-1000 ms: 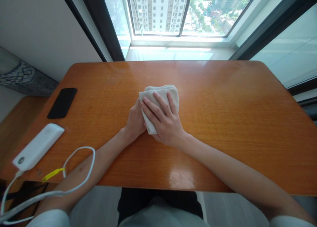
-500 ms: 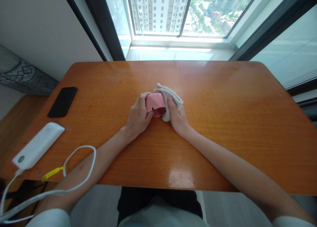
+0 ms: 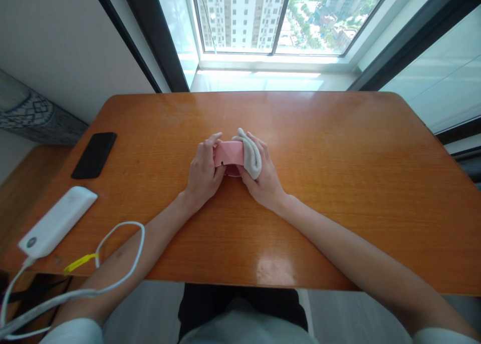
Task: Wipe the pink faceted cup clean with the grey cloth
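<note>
A small pink hollow object (image 3: pixel 230 153), rounded with a notch in its lower edge, is held between both hands above the middle of the wooden table; its exact kind cannot be made out. My left hand (image 3: pixel 203 171) grips its left side, thumb at the lower edge and fingers behind. On the right side a folded light-grey cloth (image 3: pixel 252 156) lies against the pink object. My right hand (image 3: pixel 265 179) is closed around the cloth, with its thumb reaching under the pink object's edge. The fingertips behind the object are partly hidden.
The brown wooden table (image 3: pixel 338 184) spans the view before a window. At its left lie a black phone (image 3: pixel 93 155) and a white power bank (image 3: pixel 58 221). A white cable (image 3: pixel 141 244) with a yellow tag (image 3: pixel 80 263) loops over my left forearm.
The pink object has shifted slightly left and turned. My right hand has moved left around it, its thumb now at the lower edge, and the cloth is bunched more tightly.
</note>
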Motion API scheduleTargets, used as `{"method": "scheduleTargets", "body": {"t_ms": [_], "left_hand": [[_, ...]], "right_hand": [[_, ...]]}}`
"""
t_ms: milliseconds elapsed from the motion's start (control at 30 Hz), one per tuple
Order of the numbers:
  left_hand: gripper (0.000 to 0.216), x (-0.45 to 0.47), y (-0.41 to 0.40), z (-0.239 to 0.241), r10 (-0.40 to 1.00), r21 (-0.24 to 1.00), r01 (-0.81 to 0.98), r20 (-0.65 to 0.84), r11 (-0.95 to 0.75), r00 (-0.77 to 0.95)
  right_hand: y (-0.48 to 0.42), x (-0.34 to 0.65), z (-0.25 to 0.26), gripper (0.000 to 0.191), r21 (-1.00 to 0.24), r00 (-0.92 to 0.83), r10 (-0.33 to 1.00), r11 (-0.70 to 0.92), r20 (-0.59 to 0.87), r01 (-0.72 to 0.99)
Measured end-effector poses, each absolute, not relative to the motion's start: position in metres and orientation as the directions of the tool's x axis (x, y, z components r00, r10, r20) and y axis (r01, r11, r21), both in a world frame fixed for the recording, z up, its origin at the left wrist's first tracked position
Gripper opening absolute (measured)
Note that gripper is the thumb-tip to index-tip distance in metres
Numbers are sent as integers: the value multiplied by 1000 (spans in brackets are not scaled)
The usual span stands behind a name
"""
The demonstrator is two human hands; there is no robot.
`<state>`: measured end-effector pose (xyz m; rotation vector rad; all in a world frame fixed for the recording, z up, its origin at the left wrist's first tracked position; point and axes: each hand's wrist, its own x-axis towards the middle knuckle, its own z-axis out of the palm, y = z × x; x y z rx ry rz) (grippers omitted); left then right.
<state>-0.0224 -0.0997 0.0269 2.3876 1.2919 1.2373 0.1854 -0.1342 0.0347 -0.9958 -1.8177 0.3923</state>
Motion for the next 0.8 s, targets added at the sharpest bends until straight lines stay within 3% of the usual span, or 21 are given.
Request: {"method": "scheduleTargets", "body": {"t_ms": [200,300,433,633,800], "left_hand": [[56,-14,-111,32,647,367,593,667,-717,370],[64,-12,-118,28,680,435,570,654,-697,332],[72,-15,-121,25,768,559,546,566,-624,298],[33,-13,-111,29,811,694,422,526,-583,256],[45,-11,-106,31,834,714,439,510,-546,210]], "right_hand": [[-139,184,41,73,-406,-263,719,611,643,679],[-146,177,48,69,-301,-314,701,605,641,737],[-150,172,57,66,-286,-368,707,624,604,727],[-140,186,69,65,-383,-479,675,725,561,573],[-126,191,44,53,-671,-276,752,659,599,338]]}}
